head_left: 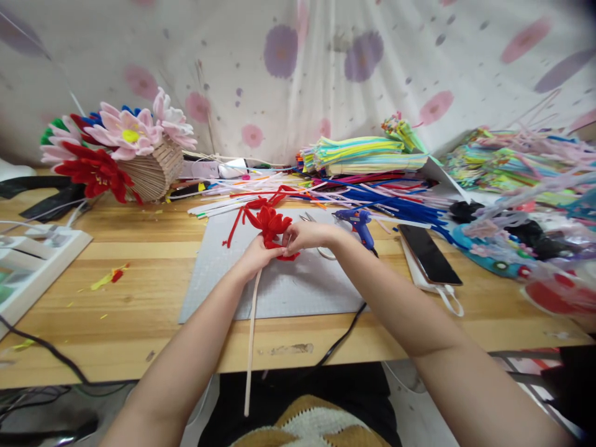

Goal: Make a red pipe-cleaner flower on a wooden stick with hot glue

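A red pipe-cleaner flower [269,222] is held over a grey cutting mat [209,285]. My left hand [256,254] is closed around its base, and a pale thin stick [252,347] runs down from that hand past the table's front edge. With fingers pinched, my right hand [300,238] grips the flower's lower right petals. Loose red pipe cleaners [236,225] lie just behind and left of the flower. Scissors [325,252] rest on the mat, partly hidden by my right hand. Beyond them lies a blue glue gun [357,225].
A woven basket [156,167] of pipe-cleaner flowers stands at the back left. Bundled pipe cleaners [367,155] line the back. To the right are a phone [431,254] and plastic bags [535,230]. A power strip [41,267] sits at the left; a black cable [344,335] crosses the front edge.
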The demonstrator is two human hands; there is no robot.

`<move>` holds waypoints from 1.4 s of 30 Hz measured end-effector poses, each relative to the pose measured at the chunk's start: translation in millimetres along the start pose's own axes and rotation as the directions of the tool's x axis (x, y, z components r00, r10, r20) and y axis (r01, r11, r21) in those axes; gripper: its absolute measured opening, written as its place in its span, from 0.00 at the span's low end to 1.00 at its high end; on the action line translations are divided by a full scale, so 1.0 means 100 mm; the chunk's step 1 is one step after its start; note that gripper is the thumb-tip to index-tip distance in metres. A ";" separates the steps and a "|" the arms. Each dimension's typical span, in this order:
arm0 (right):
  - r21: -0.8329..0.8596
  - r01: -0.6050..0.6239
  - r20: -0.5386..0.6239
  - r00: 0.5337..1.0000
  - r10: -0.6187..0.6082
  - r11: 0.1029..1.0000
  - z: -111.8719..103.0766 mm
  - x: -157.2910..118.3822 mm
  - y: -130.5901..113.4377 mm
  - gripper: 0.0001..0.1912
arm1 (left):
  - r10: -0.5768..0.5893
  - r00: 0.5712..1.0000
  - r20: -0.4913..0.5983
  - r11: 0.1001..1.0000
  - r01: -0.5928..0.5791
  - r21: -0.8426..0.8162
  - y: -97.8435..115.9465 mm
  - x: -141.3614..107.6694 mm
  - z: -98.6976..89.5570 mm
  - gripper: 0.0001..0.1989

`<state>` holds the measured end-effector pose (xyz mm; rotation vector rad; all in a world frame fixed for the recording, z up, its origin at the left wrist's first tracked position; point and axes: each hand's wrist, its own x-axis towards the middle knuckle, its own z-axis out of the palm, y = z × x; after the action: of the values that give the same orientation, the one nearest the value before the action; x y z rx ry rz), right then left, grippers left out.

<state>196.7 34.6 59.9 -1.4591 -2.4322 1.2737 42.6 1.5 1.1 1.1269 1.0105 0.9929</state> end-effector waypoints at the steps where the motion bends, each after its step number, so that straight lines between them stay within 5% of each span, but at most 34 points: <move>1: 0.014 -0.002 -0.017 1.000 0.002 1.000 0.02 0.03 0.02 0.06 | 0.006 1.000 -0.004 1.000 -0.006 -0.013 0.00 0.00 0.00 0.24; 9: 0.290 0.043 -0.141 0.990 -0.001 0.956 0.03 0.05 0.17 0.03 | -0.089 0.994 -0.057 0.990 0.082 -0.118 0.06 -0.02 0.00 0.17; 12: 0.399 0.070 -0.236 0.971 0.028 0.914 -0.04 -0.08 0.17 0.01 | -0.140 0.983 -0.119 0.966 0.109 -0.234 0.10 0.01 -0.04 0.19; 16: 0.516 0.148 -0.367 0.928 0.061 0.844 -0.10 -0.25 0.16 0.02 | -0.157 0.985 -0.067 0.910 0.118 -0.397 0.17 0.03 -0.11 0.23; 19: 0.697 0.181 -0.389 0.908 0.154 0.694 -0.07 -0.27 0.16 0.03 | -0.134 0.988 -0.071 0.902 0.092 -0.422 0.19 0.02 -0.13 0.25; 24: 0.925 0.214 -0.306 0.910 0.280 0.314 0.10 -0.12 0.18 0.05 | -0.102 0.984 -0.145 0.914 0.035 -0.403 0.16 0.04 -0.11 0.22; 29: 0.963 0.224 -0.260 0.916 0.306 0.147 0.31 0.02 0.12 0.11 | -0.059 0.946 -0.319 0.965 -0.028 -0.262 0.10 0.05 -0.05 0.20; 33: 0.944 0.307 -0.328 0.909 0.258 0.119 0.41 0.04 0.05 0.15 | -0.052 0.920 -0.389 0.983 -0.022 -0.184 0.08 0.04 0.00 0.19; 42: 0.949 0.291 -0.305 0.944 0.123 0.118 0.44 0.00 0.10 0.14 | -0.178 0.931 -0.319 0.954 0.084 -0.287 0.04 0.05 0.01 0.19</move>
<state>185.7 9.2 23.6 -0.8621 -0.7971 1.8210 44.6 6.9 4.6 0.6634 1.1703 1.2010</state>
